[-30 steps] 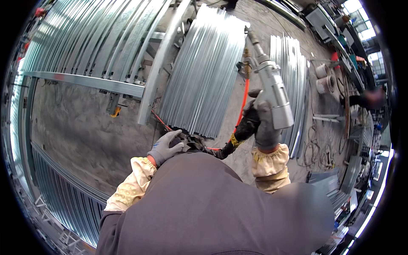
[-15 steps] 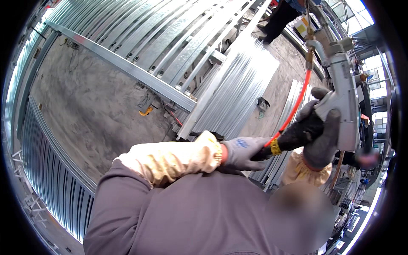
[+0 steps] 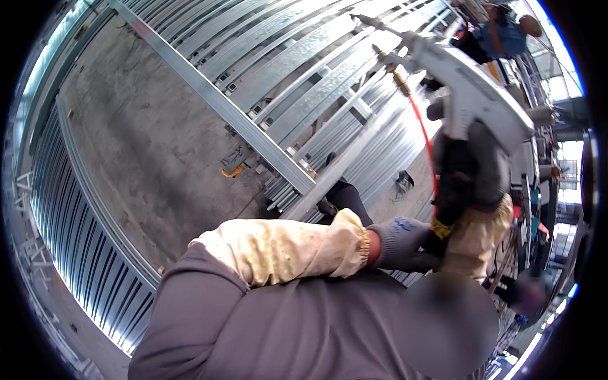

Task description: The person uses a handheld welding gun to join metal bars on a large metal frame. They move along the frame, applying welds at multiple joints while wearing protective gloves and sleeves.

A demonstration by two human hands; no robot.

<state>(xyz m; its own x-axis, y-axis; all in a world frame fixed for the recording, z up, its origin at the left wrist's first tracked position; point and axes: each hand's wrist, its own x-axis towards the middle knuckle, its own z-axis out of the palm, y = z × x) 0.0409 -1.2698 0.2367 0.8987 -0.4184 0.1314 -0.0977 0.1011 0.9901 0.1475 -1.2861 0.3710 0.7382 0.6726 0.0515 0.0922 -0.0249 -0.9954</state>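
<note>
My right hand (image 3: pixel 487 164), in a dark grey glove, is closed round the handle of a pale grey handheld welding gun (image 3: pixel 484 95). The gun's dark pointed nozzle (image 3: pixel 373 24) points up and left over the steel frame. A thin red tube (image 3: pixel 424 136) runs from a brass fitting (image 3: pixel 400 79) down along the gun to a yellow tape wrap (image 3: pixel 439 229). My left hand (image 3: pixel 402 244), in a lighter grey glove, grips the black cable sleeve near that tape; my arm crosses in front of my chest. Its fingertips are partly hidden.
A large galvanised steel frame (image 3: pixel 218 104) with many bars lies ahead. Beside it are stacked steel profiles (image 3: pixel 396 142). A yellow-and-grey tool (image 3: pixel 233 170) lies on the concrete floor (image 3: pixel 145 139). Another person in blue (image 3: pixel 503 38) is at the far right. More slatted steel (image 3: pixel 69 209) stands at left.
The welding gun has swung from upright at the right to tilted leftward, its nozzle now over the frame. Both hands have moved right along with the cable, still gripping. The view has shifted slightly.
</note>
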